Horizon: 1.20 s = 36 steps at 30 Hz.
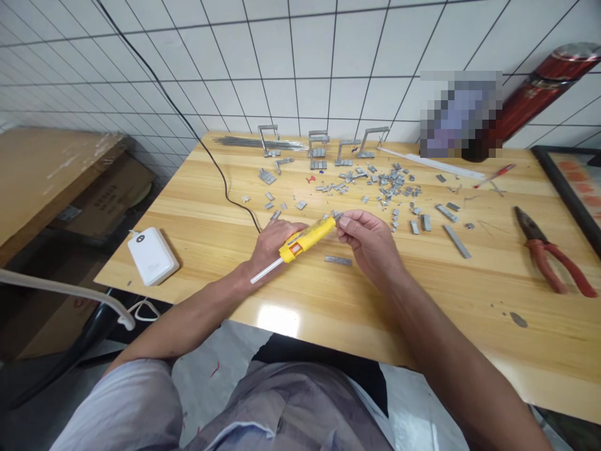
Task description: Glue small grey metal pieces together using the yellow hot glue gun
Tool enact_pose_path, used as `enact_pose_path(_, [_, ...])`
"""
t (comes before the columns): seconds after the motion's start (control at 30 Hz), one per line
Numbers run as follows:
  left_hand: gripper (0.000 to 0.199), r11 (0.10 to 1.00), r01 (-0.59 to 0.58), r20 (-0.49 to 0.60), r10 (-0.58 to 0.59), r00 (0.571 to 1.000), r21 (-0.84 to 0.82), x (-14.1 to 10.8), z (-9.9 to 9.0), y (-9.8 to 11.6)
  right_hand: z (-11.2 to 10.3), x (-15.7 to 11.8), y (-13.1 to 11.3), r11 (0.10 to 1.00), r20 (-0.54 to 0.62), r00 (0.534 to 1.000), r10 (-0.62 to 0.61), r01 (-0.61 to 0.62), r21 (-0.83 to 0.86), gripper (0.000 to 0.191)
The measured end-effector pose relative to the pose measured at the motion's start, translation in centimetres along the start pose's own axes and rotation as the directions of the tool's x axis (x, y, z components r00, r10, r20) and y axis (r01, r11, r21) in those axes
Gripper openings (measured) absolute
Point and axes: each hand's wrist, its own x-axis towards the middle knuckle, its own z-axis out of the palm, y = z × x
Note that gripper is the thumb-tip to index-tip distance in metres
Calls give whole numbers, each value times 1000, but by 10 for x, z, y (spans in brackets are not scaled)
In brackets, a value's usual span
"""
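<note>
A yellow glue gun (310, 238) lies slanted above the wooden table, a white glue stick (267, 270) poking out of its rear end. My left hand (276, 241) is wrapped round its body from the far side. At the gun's tip, my right hand (369, 241) is closed in a pinch; what its fingertips hold is too small to make out. Below the hands lies a flat grey strip (338, 260). Beyond them are many small grey pieces (394, 183) and several small grey frames standing upright, one of them a tall bracket (370, 141).
Red-handled pliers (547, 250) lie at the right, near a dark-edged frame (563, 194). A red flask (539, 94) leans at the back right. A white power bank (153, 255) sits at the left edge. A black cable (188, 122) runs down to the table behind my left hand.
</note>
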Motion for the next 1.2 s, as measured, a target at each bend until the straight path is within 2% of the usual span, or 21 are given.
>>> enact_pose_path(0.2, [42,999,-43,-15,44,999,31,-1,0,-3,0,0,-1,1000,28,999,18,-18,11,26])
enact_pose_path(0.43, [49,997,55,66,-58,996,51,-2,-2,-3,0,1,0,1000,44,999,10,-10,-5,29])
enact_pose_path(0.67, [42,998,3,-21,-1,1000,59,-2,-1,-8,3,-3,-3,999,48,999,11,-12,33,28])
enact_pose_path(0.77, [37,999,23,-35,-22,999,35,-3,-1,-9,3,-3,-3,1000,32,999,7,-8,16,28])
enact_pose_path(0.87, [42,997,68,-32,-67,997,30,-5,0,-8,1,-2,-2,1000,22,1000,6,-6,0,29])
enact_pose_path(1.0, [53,998,58,12,-58,998,32,-4,-1,-5,0,0,1,999,9,1000,1,-1,-32,29])
enact_pose_path(1.2, [44,1000,0,-3,1,1000,16,-1,-3,-4,2,-1,1,999,-2,1000,-8,8,-33,25])
